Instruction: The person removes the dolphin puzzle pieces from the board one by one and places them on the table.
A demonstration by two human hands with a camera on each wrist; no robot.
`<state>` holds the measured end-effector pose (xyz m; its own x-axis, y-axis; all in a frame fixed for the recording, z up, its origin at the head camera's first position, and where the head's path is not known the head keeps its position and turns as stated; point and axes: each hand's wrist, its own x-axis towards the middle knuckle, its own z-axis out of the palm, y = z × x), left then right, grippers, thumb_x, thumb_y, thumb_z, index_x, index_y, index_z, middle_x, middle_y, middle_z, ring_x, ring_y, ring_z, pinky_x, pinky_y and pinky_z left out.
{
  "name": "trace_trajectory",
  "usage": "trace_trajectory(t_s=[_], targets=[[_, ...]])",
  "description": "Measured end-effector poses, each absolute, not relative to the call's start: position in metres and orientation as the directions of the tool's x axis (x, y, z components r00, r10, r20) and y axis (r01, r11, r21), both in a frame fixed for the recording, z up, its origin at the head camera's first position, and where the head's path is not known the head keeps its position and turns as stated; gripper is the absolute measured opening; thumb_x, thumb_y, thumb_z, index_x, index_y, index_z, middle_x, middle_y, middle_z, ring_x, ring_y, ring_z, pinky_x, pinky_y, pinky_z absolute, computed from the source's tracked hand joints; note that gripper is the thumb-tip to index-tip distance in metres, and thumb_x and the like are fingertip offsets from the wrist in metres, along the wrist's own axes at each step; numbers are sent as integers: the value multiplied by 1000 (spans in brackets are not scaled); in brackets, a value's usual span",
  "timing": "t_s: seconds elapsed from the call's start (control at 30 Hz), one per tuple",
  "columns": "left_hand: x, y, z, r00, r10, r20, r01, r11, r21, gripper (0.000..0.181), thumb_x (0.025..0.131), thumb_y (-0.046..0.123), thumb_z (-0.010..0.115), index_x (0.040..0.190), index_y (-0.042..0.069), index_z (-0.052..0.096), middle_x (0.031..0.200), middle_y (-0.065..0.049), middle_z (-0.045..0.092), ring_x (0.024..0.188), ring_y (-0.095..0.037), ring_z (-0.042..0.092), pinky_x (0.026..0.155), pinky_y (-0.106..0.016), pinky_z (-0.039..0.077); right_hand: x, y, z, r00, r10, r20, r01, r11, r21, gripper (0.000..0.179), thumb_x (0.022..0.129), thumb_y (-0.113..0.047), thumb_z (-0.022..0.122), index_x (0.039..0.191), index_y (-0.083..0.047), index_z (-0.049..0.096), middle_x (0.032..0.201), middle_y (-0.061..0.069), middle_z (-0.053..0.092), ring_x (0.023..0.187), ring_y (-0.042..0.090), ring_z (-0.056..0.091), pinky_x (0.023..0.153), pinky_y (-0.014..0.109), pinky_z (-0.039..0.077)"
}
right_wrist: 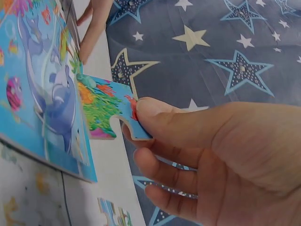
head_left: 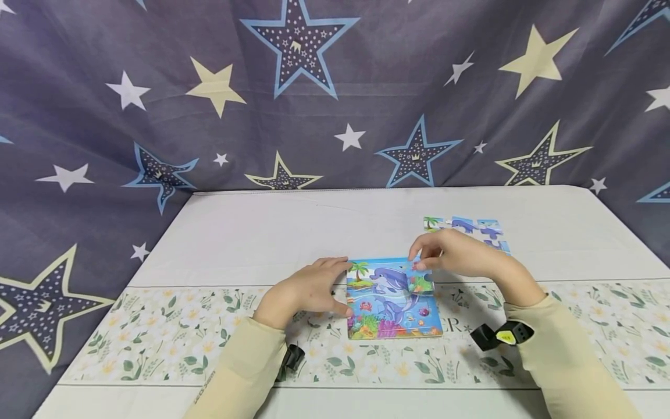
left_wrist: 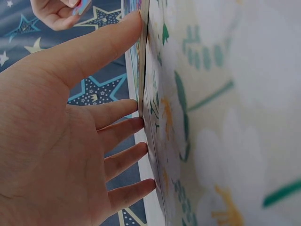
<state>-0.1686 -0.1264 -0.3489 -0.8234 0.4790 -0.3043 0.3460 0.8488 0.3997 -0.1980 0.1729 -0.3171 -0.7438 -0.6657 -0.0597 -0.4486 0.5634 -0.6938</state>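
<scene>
A jigsaw puzzle board with a dolphin sea picture lies on the table between the two hands. The right hand pinches a puzzle piece between thumb and fingers, above the board's upper right part. Green and orange coral and part of a red creature show on that piece. At the board's left edge rests the left hand, its fingers extended; in the left wrist view the thumb touches the edge. Several loose puzzle pieces lie behind the right hand, which partly hides them.
A white table carries a floral strip beneath the board. Behind it hangs a dark cloth with a star pattern. Black straps with small devices are worn on both wrists.
</scene>
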Motion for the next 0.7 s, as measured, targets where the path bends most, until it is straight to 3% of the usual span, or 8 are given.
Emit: trace_trajectory(t_s=[0.3,0.43,0.7], targets=[[-168,-127,-350,-823,481,-302,349,848,399,94,81,43,81,156,15,31,163,-2,23,149,-26,18,119,-50,19,-205,186,-319,-779,-626,-47,-441,599,-668,11,95,-6,66,105,-4,69,83,1,66,67,19,54,60,30,46],[-168,-128,-352,-824,483,-297,353,847,398,94,81,42,81,156,15,32,163,-2,23,149,-26,18,119,-50,19,-207,192,-321,-779,-626,-28,-446,585,-677,11,96,-8,66,104,-2,69,86,2,67,72,23,59,63,30,49],[-168,-128,-354,-826,483,-292,356,847,394,94,81,43,81,157,15,31,163,-2,23,149,-26,18,119,-50,19,-211,202,-326,-800,-600,-27,-419,589,-691,14,96,-7,65,108,-2,69,104,7,69,78,19,61,69,32,53]])
